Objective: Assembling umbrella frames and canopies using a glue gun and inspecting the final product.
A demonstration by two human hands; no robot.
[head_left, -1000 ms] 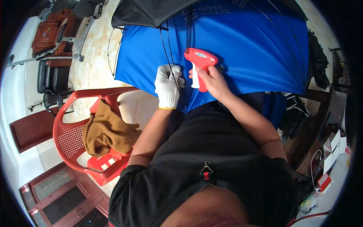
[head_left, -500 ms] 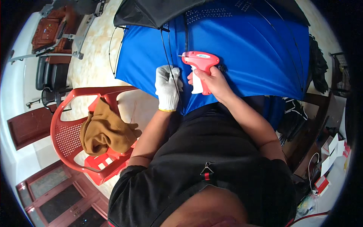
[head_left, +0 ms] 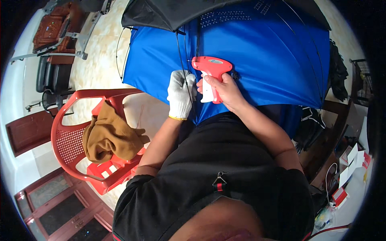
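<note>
An umbrella with a blue inside point(head_left: 261, 68) and a black outer side point(head_left: 157, 14) lies spread in front of me. Its thin dark rib point(head_left: 181, 56) passes down across my left hand point(head_left: 180, 94), which wears a white knit glove. Those gloved fingers are closed at the rib and the blue cloth; just what they pinch is hidden. In my right hand point(head_left: 225, 90) is a red tagging gun point(head_left: 213, 66) with a white trigger. My fingers wrap its handle and trigger. The gun's thin needle points left, close to the rib, above the glove.
To the left stands a red plastic chair point(head_left: 66, 120) with a brown cloth point(head_left: 112, 134) draped on it. A dark cabinet door point(head_left: 60, 201) is at lower left. Boxes and papers point(head_left: 350, 164) clutter the right side. Black cloth point(head_left: 337, 72) hangs beyond the umbrella's right edge.
The tagging gun has shifted slightly left and down with my right hand. My gloved left hand sits slightly farther right, nearer the gun. Both hands keep their grip.
</note>
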